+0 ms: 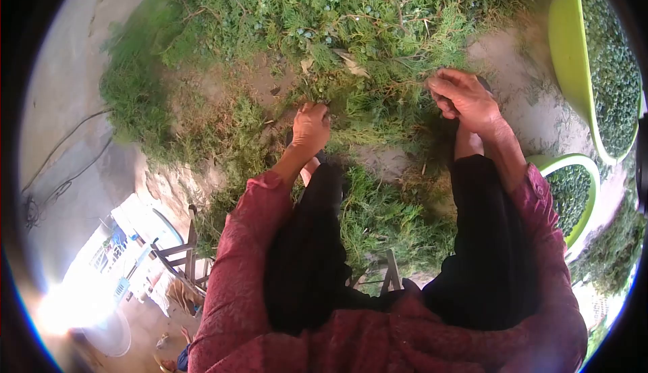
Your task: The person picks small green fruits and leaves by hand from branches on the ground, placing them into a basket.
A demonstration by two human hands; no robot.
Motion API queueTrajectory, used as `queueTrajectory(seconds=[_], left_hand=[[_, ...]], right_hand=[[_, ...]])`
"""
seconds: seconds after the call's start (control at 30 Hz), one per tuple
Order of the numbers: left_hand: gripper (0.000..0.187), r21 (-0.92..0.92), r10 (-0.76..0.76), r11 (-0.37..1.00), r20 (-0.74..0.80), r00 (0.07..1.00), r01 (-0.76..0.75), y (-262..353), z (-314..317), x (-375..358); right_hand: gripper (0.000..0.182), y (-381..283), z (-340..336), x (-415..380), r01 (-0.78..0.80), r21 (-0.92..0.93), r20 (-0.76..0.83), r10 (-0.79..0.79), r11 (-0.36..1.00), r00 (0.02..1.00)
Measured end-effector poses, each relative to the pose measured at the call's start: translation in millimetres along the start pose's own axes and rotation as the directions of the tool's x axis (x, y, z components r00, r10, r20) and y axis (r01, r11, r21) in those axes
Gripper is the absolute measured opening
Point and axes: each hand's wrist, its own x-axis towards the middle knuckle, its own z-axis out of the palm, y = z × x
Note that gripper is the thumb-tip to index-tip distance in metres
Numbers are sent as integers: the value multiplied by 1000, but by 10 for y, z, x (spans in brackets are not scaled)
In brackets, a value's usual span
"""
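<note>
My left hand [311, 127] is closed in a fist-like curl, low over the leafy litter; I cannot tell what its fingers hold. To the right, my right hand [464, 97] is pinched, thumb against the fingers, where a thin conifer sprig [399, 87] reaches its fingertips. Beyond both hands spreads a heap of green conifer branches [324, 18], dotted with small bluish-green cones. Loose sprigs [388, 221] lie between my legs, and a dry pale leaf [352, 63] rests on the heap ahead of my hands.
A large lime-green tub [568, 42] full of small green cones stands at the right, with a smaller green tub [594, 194] of the same nearer me. Cables [71, 177] lie on the left floor. A wooden stool [179, 255] and a bright light sit at lower left.
</note>
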Motion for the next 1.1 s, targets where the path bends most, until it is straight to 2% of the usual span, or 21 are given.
queueTrajectory(seconds=[0.03, 0.1, 0.17, 0.23, 0.27, 0.3, 0.37, 0.4, 0.47, 0.5, 0.57, 0.63, 0.7, 0.77, 0.9, 0.93, 0.97, 1.0, 1.03, 1.07, 1.1], left_hand=[[15, -1, 1, 1000, 6, 1000, -1, -7, -25, -30], [14, -356, -146, 926, -36, 989, 124, 195, -366, -46], [12, -428, -148, 896, -41, 988, 117, 295, -564, -80], [10, -682, -378, 612, 193, 905, 401, 458, -754, -77], [10, -757, -284, 578, 165, 945, 306, 493, -796, -64], [10, -757, -280, 580, 161, 947, 300, 538, -834, -45], [10, -892, -203, 364, 206, 957, 269, 665, -896, -1], [10, -894, -195, 362, 205, 959, 265, 773, -956, 36], [13, -938, -26, -68, 343, 939, 341, 959, -1077, 90], [13, -940, -20, -72, 336, 942, 334, 935, -1067, 70], [18, -804, 246, -351, 415, 876, 480, 870, -1066, 37], [16, -800, 297, -330, 417, 859, 502, 1113, -1385, 50], [4, -751, 142, -402, 514, 846, 524, 1360, -1651, 15], [9, -750, 201, -376, 507, 838, 544, 1446, -1807, -19], [10, -751, 353, -335, 460, 814, 570, 1798, -2320, -256], [6, -765, 404, -291, 446, 799, 574, 1873, -2444, -319], [12, -780, 456, -244, 433, 778, 577, 1978, -2569, -388], [17, -865, 366, -81, 436, 822, 495, 2206, -2756, -511], [17, -877, 399, -61, 416, 817, 476, 2344, -2888, -618], [20, -885, 386, 31, 439, 811, 465, 2466, -3000, -734], [24, -887, 381, 119, 456, 804, 446, 2597, -3083, -856]], right_hand=[[23, 24, -12, -2, -4, 4, -3, 4, 1000, 1000], [22, 60, -36, -5, -24, 88, -27, 27, 996, 999], [21, 94, -63, 9, -29, 128, -20, 32, 991, 999], [21, 90, -63, 12, -32, 161, -9, 34, 986, 999], [21, 76, -53, 12, -26, 147, 12, 24, 989, 1000], [20, 70, -44, 15, -19, 134, 32, 15, 991, 999], [20, 110, -45, 26, -20, 125, 27, 17, 992, 999], [21, 130, -55, 26, -25, 115, 24, 22, 993, 999], [21, 135, -60, 14, -33, 70, -11, 34, 997, 999], [21, 126, -46, 2, -45, 28, -39, 47, 999, 998], [20, 62, 18, -41, -29, 25, -68, 31, 999, 997], [19, -88, 101, -152, -68, 136, -73, 79, 988, 994], [19, -307, 152, -337, -40, 179, -33, 46, 983, 998], [18, -589, 169, -573, -8, 218, 3, 8, 976, 1000], [15, -1365, 281, -1374, 270, 195, 38, -282, 943, 959], [15, -1573, 370, -1622, 382, 143, -19, -383, 913, 924], [16, -1762, 462, -1878, 488, 83, -74, -483, 869, 873], [22, -1928, 548, -2120, 579, -12, -77, -578, 815, 812], [22, -2013, 623, -2307, 608, -35, -96, -608, 793, 788], [27, -2085, 699, -2504, 654, -352, -56, -713, 669, 699], [32, -2150, 753, -2714, 610, -639, 12, -787, 468, 616]])
